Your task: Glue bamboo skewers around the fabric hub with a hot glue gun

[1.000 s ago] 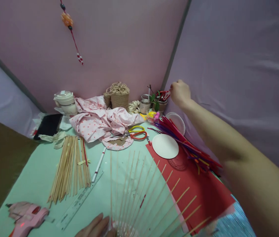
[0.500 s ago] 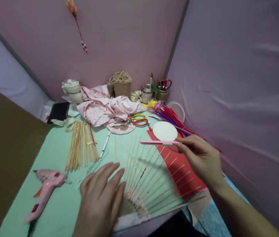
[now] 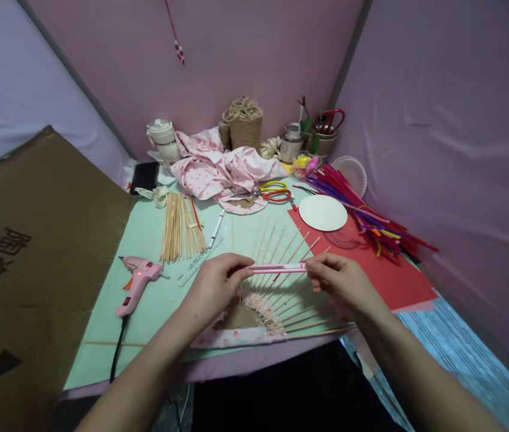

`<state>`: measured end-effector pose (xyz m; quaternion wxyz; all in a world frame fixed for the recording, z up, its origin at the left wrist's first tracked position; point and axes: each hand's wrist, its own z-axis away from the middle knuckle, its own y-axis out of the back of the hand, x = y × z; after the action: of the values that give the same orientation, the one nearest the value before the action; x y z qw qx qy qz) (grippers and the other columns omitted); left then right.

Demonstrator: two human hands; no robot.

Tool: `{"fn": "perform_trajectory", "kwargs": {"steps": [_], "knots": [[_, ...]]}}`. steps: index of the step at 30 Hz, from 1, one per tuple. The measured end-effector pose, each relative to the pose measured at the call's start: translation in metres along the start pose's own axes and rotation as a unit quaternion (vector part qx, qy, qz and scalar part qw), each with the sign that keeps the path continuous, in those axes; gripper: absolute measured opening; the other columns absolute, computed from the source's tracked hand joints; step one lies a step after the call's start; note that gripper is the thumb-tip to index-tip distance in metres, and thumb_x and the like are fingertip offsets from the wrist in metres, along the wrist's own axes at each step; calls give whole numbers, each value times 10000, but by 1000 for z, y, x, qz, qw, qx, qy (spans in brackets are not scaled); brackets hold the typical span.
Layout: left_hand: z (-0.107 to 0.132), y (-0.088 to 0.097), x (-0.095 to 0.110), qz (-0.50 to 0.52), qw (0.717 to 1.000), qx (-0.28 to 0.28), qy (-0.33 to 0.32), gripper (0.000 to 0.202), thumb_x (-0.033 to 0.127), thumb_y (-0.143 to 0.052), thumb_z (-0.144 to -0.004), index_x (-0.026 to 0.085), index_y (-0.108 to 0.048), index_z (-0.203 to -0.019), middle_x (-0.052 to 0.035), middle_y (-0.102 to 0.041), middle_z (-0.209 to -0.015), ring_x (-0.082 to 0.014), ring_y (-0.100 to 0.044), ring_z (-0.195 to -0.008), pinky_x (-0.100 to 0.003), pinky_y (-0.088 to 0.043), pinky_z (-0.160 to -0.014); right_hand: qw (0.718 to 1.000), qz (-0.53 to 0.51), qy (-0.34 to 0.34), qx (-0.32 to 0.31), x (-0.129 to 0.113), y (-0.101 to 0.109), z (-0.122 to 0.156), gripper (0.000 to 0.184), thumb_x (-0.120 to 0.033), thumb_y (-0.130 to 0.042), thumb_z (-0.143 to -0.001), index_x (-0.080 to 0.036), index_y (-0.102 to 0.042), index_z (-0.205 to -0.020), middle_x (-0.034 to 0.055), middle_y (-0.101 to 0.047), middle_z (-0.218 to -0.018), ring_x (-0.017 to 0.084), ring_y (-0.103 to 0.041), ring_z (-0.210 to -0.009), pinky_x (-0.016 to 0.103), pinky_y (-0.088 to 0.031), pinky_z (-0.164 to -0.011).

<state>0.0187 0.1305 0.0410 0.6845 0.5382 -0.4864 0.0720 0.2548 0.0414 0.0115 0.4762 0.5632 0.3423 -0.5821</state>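
Both hands hold a slim pink utility knife (image 3: 276, 268) level above a fan of bamboo skewers (image 3: 281, 264). My left hand (image 3: 216, 284) pinches its left end. My right hand (image 3: 342, 282) grips its right end, fingers curled round it. The skewers spread out from a cardboard semicircle with a pink fabric edge (image 3: 236, 327) at the table's near edge. Red paper (image 3: 393, 276) lies under the fan's right side.
On the mint table: a pink glue gun (image 3: 138, 282) at left, a bundle of loose skewers (image 3: 181, 225), a ruler (image 3: 200, 261), a white paper disc (image 3: 322, 212), pipe cleaners (image 3: 366, 210), scissors (image 3: 267, 192), pink cloth (image 3: 218, 165), twine rolls (image 3: 245, 123). Cardboard sheet (image 3: 33, 258) stands left.
My right hand came back from the pots at the back corner with the pink knife. My left hand lifted off the fan base and took the knife's other end. The camera tilted down.
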Motion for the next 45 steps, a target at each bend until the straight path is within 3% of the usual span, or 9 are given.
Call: {"fn": "perform_trajectory", "kwargs": {"steps": [3,7,11,18,22,27,36,45], "knots": [[-3,1,-4,24,999,-15,23,123,215,-637,-867,193,-727,-949,-25,-755,-883,-175,-692,-789,-296,-533,-718,999,29,12,-36,1,1,0,327,-523,-683,-770,-204,-667,-702,8,-639,-584,143,-586,-476,276,-490,-470],[-4,1,-6,-30,996,22,-76,123,162,-606,-885,173,-709,-952,-40,-711,-898,-165,-656,-831,-307,-514,-775,990,117,74,-30,-2,1,9,234,-444,-659,-831,-213,-692,-844,25,-666,-684,181,-625,-609,309,-503,-574],[5,2,-7,-99,985,20,-142,167,161,-538,-937,172,-702,-962,-53,-689,-928,-166,-637,-857,-297,-500,-765,958,233,164,-29,-4,-7,30,144,-356,-591,-909,-242,-679,-911,55,-676,-841,213,-621,-746,355,-486,-699],[31,1,-27,-171,978,-38,-114,237,221,-465,-964,190,-699,-983,-48,-651,-994,-149,-621,-857,-267,-504,-752,896,356,245,-98,17,-33,52,194,-281,-505,-964,-203,-653,-866,96,-655,-837,270,-596,-818,413,-483,-730],[35,-1,-37,-177,976,-72,-105,268,207,-437,-971,189,-702,-1003,-40,-647,-949,-145,-610,-815,-260,-493,-725,877,389,262,-103,22,-39,52,212,-261,-487,-974,-199,-653,-857,91,-630,-798,257,-581,-781,397,-488,-702],[35,-5,-38,-164,978,-69,-110,264,192,-446,-971,183,-709,-1002,-46,-655,-949,-147,-615,-825,-263,-495,-743,863,414,270,-104,20,-37,53,205,-252,-489,-978,-195,-648,-862,78,-618,-772,244,-568,-751,379,-479,-663],[41,-6,-38,-166,976,-77,-116,250,92,-484,-911,166,-703,-1006,-46,-649,-945,-151,-606,-819,-256,-481,-715,852,427,281,-110,21,-36,56,215,-250,-491,-976,-197,-640,-830,74,-610,-744,234,-552,-721,367,-470,-646],[39,-5,-43,-215,962,-86,-145,257,60,-533,-872,188,-713,-1003,-51,-681,-969,-196,-603,-903,-311,-471,-779,846,431,292,-113,22,-37,55,217,-216,-514,-971,-142,-662,-832,67,-601,-745,215,-542,-729,338,-442,-662]]}}
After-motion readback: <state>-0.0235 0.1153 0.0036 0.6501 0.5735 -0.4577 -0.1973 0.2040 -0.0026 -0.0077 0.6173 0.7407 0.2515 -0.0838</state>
